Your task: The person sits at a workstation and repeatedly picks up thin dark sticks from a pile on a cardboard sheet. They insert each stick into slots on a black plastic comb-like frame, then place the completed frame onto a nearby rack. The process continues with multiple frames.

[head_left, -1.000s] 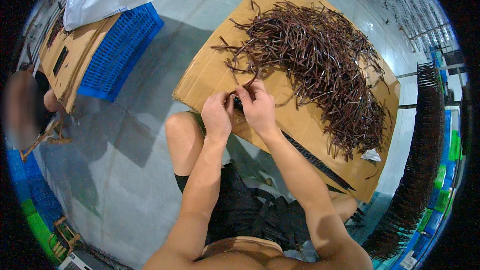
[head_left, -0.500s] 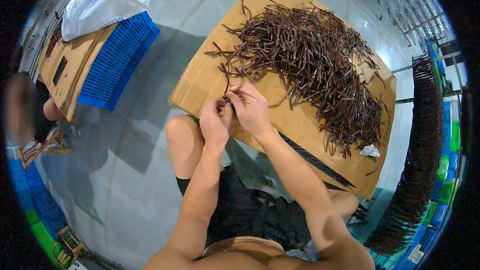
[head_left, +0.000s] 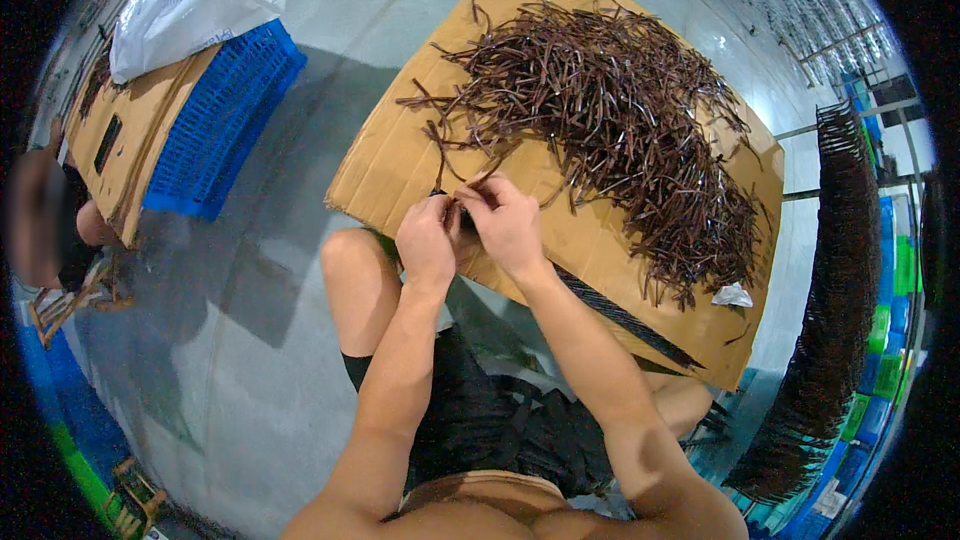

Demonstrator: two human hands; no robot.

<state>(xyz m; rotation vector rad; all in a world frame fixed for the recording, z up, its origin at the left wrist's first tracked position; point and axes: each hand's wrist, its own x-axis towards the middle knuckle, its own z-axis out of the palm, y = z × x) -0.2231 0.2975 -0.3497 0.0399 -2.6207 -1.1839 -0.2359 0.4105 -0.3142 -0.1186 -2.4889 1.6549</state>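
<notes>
Brown strips, thin and slightly glossy, lie in a tangled heap (head_left: 610,110) across the far and right parts of the cardboard tabletop (head_left: 380,160); both hands meet near its front left edge, close to the heap's loose outer strands. Thumb and forefinger of the right hand (head_left: 508,228) are pinched together on a single brown strip (head_left: 498,165), which sticks out beyond the fingertips toward the heap; the left hand (head_left: 427,238) is just beside it, its fingers curled inward, their tips partly hidden, so I cannot tell what they clamp. Black shows between and beside the fingertips; a long black band (head_left: 625,318) lies slantwise along the front edge, passing behind the right forearm.

White and crumpled, a small scrap (head_left: 733,295) sits at the heap's lower right end; farther right, well apart from the hands, hangs a dense dark fringe (head_left: 838,290). Blue slatted plastic forms a crate (head_left: 225,120) at the upper left, with cardboard panels (head_left: 150,130) beside it and a white plastic bag (head_left: 200,10) on top; another person's knee (head_left: 92,224) shows near those panels.
</notes>
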